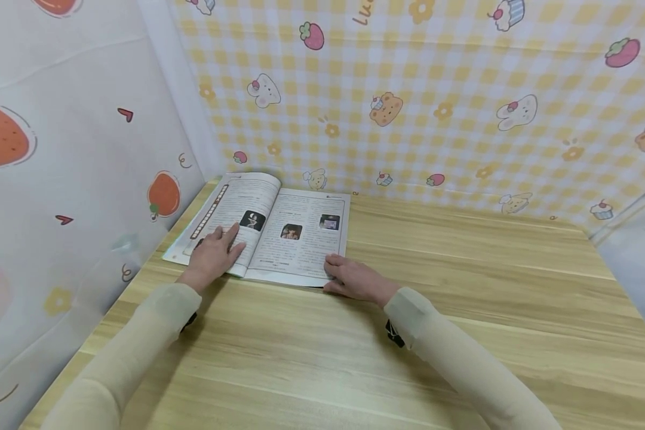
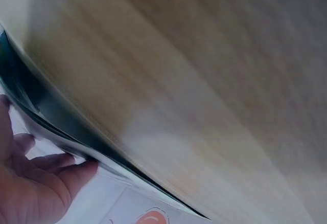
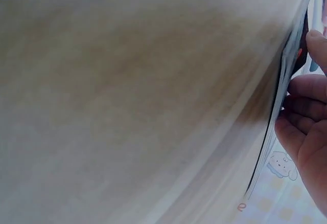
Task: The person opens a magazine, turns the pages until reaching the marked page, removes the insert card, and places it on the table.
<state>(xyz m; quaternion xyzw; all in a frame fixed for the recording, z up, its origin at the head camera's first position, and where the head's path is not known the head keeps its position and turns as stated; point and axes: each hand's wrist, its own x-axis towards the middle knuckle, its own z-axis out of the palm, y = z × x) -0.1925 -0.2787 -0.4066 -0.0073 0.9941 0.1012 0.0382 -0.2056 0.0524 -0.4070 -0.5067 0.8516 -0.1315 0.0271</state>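
Observation:
An open magazine (image 1: pixel 306 206) lies on the wooden table, its two pages showing columns of print and small photos. My left hand (image 1: pixel 212 255) rests on the lower part of the left page, fingers extended towards a dark photo and thumb out near the fold. In the left wrist view, the fingertips (image 2: pixel 84 170) lie over the magazine's edge. At the lower right corner of the right page is my right hand (image 1: pixel 357 278), its fingers loosely bent over the side edge and its thumb by the bottom edge. The right wrist view shows those fingers (image 3: pixel 301 101) touching the magazine.
The wooden table (image 1: pixel 462 269) stretches to the right and in front of the magazine. Behind stands a yellow checked cloth wall (image 1: pixel 408 77), close to the magazine's top edge. A white printed wall (image 1: pixel 75 149) borders the left side. Black straps show under both sleeves.

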